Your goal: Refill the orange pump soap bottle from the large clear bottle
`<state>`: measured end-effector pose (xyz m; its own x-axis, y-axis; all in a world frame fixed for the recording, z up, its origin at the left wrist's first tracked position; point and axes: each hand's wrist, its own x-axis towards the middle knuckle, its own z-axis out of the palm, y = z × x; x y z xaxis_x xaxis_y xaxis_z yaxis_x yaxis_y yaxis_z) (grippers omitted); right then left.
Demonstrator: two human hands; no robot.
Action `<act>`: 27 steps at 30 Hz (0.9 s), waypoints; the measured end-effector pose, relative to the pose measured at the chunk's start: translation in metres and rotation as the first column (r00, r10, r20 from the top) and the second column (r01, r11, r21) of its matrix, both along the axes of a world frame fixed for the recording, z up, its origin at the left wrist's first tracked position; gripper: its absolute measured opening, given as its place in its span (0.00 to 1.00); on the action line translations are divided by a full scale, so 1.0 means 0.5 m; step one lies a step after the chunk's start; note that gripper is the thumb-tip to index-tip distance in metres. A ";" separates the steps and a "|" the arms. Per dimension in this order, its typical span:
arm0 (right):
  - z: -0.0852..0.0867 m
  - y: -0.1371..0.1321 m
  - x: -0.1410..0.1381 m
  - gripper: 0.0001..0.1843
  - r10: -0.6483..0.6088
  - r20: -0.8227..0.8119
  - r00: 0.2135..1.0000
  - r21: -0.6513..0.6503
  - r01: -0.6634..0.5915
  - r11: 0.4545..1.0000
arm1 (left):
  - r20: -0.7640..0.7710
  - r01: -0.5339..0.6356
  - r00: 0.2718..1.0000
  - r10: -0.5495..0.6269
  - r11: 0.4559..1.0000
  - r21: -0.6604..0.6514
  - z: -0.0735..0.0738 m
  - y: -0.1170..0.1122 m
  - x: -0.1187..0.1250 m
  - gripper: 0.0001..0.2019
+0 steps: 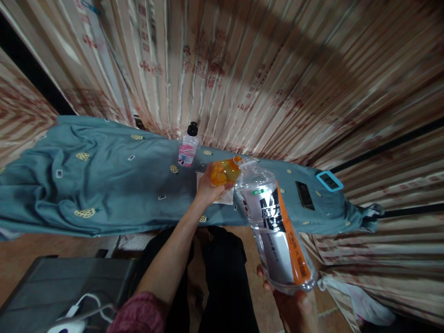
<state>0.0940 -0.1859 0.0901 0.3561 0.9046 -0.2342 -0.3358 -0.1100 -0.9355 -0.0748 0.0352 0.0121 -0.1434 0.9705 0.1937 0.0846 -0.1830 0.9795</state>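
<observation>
My left hand is wrapped round a small orange see-through bottle, tipped so that its mouth points right. My right hand grips the lower end of a large clear plastic bottle with a silver, black and orange label. The big bottle leans, and its neck meets the orange bottle's mouth above the cloth. Whether liquid passes between them I cannot tell. Beneath my left hand lies a white sheet of paper, partly covered. Behind it stands a clear pump bottle with a pink label and black top.
A green-grey cloth with pineapple prints covers the narrow table. On its right are a dark phone and a blue-framed digital clock. Patterned curtains hang close behind. At lower left, a white power strip and cable rest on a grey surface.
</observation>
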 end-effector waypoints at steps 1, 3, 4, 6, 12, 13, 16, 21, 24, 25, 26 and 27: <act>0.000 -0.001 -0.001 0.32 0.001 0.000 1.000 0.005 -0.001 1.000 | 0.004 0.002 1.000 -0.002 1.000 0.006 -0.001 0.000 0.000 0.33; 0.000 -0.001 -0.002 0.31 0.001 0.005 1.000 0.023 -0.001 1.000 | 0.005 0.003 1.000 -0.003 1.000 0.004 -0.002 0.000 0.001 0.34; 0.000 -0.001 -0.002 0.30 0.002 0.009 1.000 0.030 -0.002 1.000 | 0.002 -0.002 1.000 0.002 1.000 -0.004 -0.001 0.000 0.002 0.34; 0.000 -0.001 -0.003 0.29 0.013 0.014 1.000 0.035 -0.013 0.999 | -0.004 -0.011 1.000 0.011 1.000 -0.021 0.000 0.000 0.003 0.35; 0.000 -0.003 0.000 0.31 0.026 0.047 0.999 0.023 -0.027 0.999 | -0.003 -0.016 1.000 0.016 0.999 -0.031 0.004 -0.001 0.004 0.35; -0.001 -0.004 0.002 0.31 0.023 0.048 0.999 0.018 -0.024 1.000 | -0.006 -0.021 1.000 0.020 0.999 -0.032 0.004 0.000 0.003 0.35; -0.004 -0.005 0.004 0.30 0.026 0.043 0.999 0.018 -0.026 0.999 | -0.013 -0.020 1.000 0.020 1.000 -0.023 0.002 0.000 0.002 0.34; -0.001 -0.004 0.001 0.30 0.013 0.020 1.000 0.022 -0.013 1.000 | -0.017 -0.025 1.000 0.025 1.000 -0.011 -0.004 0.003 0.003 0.34; 0.006 -0.002 -0.004 0.30 -0.003 0.020 1.000 0.010 0.003 1.000 | 0.012 -0.019 1.000 0.019 0.999 -0.029 -0.010 0.007 0.006 0.33; 0.008 -0.002 -0.006 0.30 -0.006 0.020 1.000 0.011 0.006 1.000 | 0.025 -0.011 1.000 0.012 0.999 -0.030 -0.011 0.008 0.006 0.33; 0.009 -0.001 -0.006 0.30 -0.007 0.023 1.000 0.008 0.007 1.000 | 0.034 -0.006 0.999 0.007 0.999 -0.031 -0.013 0.009 0.006 0.33; 0.010 -0.001 -0.007 0.30 -0.007 0.023 1.000 0.004 0.007 1.000 | 0.039 -0.005 0.999 0.006 0.999 -0.033 -0.014 0.009 0.006 0.33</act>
<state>0.0907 -0.1864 0.0951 0.3679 0.9029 -0.2224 -0.3150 -0.1040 -0.9434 -0.0716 0.0399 0.0051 -0.1559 0.9754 0.1559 0.0468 -0.1503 0.9875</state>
